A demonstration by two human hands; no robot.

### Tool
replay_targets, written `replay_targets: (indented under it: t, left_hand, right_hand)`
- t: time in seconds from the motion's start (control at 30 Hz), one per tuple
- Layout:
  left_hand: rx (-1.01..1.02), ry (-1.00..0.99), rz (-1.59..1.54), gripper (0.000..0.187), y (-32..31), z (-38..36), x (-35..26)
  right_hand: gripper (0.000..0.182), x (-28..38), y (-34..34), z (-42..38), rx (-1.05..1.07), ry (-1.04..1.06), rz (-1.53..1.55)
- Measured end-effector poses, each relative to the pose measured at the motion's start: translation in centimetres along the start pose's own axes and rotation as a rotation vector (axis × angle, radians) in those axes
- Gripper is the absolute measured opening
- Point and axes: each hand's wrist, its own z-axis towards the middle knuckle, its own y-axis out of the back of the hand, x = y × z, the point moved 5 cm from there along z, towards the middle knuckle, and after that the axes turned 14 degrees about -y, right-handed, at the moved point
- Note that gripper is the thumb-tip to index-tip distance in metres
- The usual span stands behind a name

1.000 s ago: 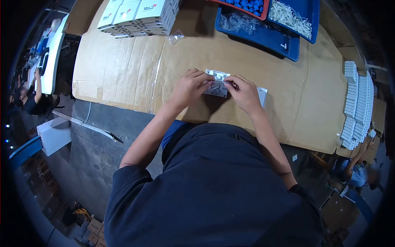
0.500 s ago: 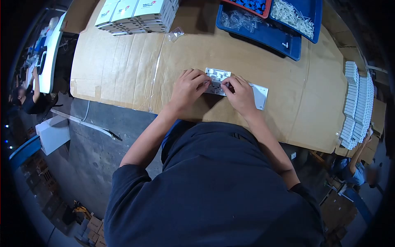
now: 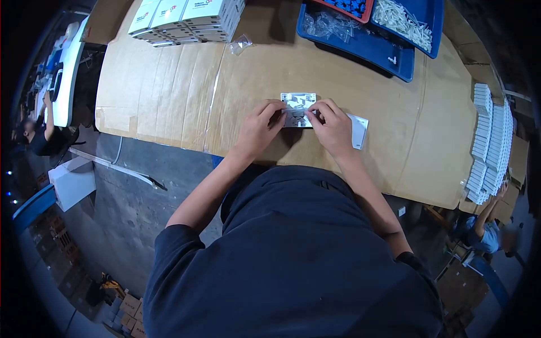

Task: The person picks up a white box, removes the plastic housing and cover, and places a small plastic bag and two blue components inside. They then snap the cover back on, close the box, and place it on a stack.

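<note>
A small white plastic housing (image 3: 298,102) with moulded ribs and slots inside lies open side up on the cardboard-covered table, in front of my body. My left hand (image 3: 260,125) has its fingers curled and pressed together at the housing's left side. At the right side, my right hand (image 3: 331,125) pinches with thumb and fingers near the edge. Something clear or shiny seems to lie across the housing between my fingertips, too small to make out. Partly behind my right hand rests a flat white cover (image 3: 359,134).
White printed boxes (image 3: 180,22) are stacked at the back left, near a clear plastic bag (image 3: 240,45). Blue trays (image 3: 360,52) hold clear bags and white plugs (image 3: 403,25); a red tray (image 3: 369,11) holds blue pieces. White housings (image 3: 489,143) stand stacked at right. Other people work at both sides.
My hands have shifted slightly apart at the housing, showing more of its inside. The housing now sits straighter, and the white cover has moved slightly right.
</note>
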Motion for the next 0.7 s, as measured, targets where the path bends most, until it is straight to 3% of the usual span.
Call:
replay_targets:
  t: [0.1,0.2,0.3,0.5,0.7]
  left_hand:
    - [0.005,-0.187,0.113,0.020,0.1,0.2,-0.5]
    - [0.016,-0.211,0.140,0.021,-0.2,0.5,-0.7]
    - [0.035,-0.224,0.175,0.023,-0.3,0.6,-1.3]
    - [-0.014,-0.025,-0.004,0.023,-0.3,0.7,-0.2]
    - [0.073,-0.141,0.087,0.019,-0.3,0.4,0.0]
  right_hand:
    - [0.013,0.0,-0.1,0.2,-0.009,-0.016,-0.011]
    - [0.013,0.1,0.1,0.3,-0.044,0.009,-0.001]
    - [0.012,-0.1,0.0,0.4,-0.022,-0.005,0.018]
    - [0.013,0.1,0.2,0.4,0.003,-0.031,0.034]
    - [0.015,-0.2,-0.1,0.4,0.011,-0.019,0.023]
